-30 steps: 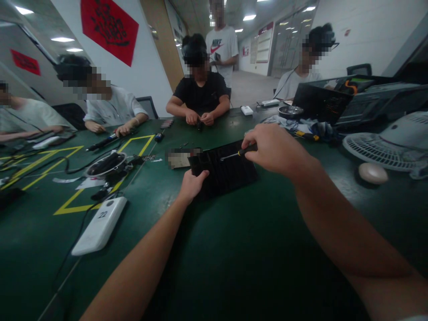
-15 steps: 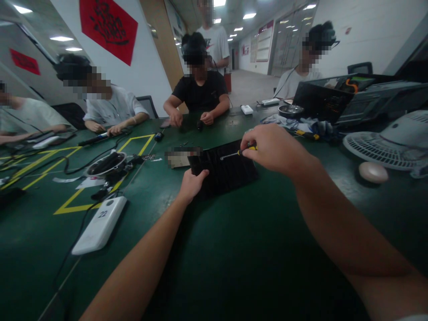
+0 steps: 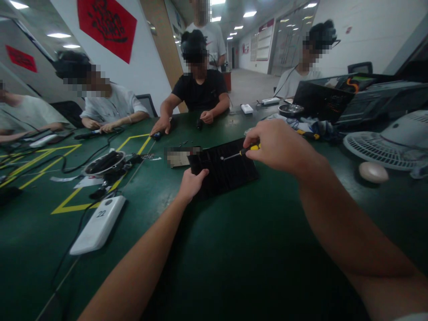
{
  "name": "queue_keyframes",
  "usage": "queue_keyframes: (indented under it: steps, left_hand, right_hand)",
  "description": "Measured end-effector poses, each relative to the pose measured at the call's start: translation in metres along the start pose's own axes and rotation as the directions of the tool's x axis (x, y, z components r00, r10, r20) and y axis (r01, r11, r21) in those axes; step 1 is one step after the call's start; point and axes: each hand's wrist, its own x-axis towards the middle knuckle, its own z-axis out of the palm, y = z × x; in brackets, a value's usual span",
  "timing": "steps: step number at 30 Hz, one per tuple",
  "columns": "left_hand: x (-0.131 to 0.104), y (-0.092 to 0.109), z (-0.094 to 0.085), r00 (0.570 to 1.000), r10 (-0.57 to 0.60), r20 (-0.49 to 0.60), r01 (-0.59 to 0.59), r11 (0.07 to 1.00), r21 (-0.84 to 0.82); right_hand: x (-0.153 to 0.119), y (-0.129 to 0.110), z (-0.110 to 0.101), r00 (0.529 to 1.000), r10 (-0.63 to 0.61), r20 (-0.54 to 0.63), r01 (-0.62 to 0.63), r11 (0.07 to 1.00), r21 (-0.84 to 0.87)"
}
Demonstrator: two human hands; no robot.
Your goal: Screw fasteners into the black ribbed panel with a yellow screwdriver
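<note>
My left hand grips the left edge of a black ribbed panel, thumb on top and fingers hidden beneath. The panel lies on or just over the green table; I cannot tell which. A small screwdriver with a yellow and black handle is pinched in my right hand. Its thin metal shaft points left, and a small round silver piece shows at the tip, above the panel. Behind the panel's left corner sits a beige, partly blurred-out object.
Left on the green table are a white numbered power bank, a bowl of dark parts and cables. A white fan, a computer mouse and a computer case stand right. Several people sit around.
My right hand has shifted slightly right, with the screwdriver's handle turned a little. My left hand stays put. Across the table, a co-worker's hand has reached left to a small black object.
</note>
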Motion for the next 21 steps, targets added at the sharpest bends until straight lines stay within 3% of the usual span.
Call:
queue_keyframes:
  steps: [6, 21]
  left_hand:
    - [0.0001, -0.0008, 0.0001, 1.000, -0.001, 0.019, 0.002, 1.000, -0.010]
    - [-0.0001, 0.0018, 0.0000, 1.000, 0.009, -0.010, -0.009, 0.999, 0.033]
  right_hand:
    - [0.0007, -0.0033, 0.0040, 0.999, 0.020, -0.048, -0.020, 1.000, 0.015]
    - [0.0022, -0.0054, 0.0082, 0.997, 0.072, -0.008, -0.072, 0.997, 0.018]
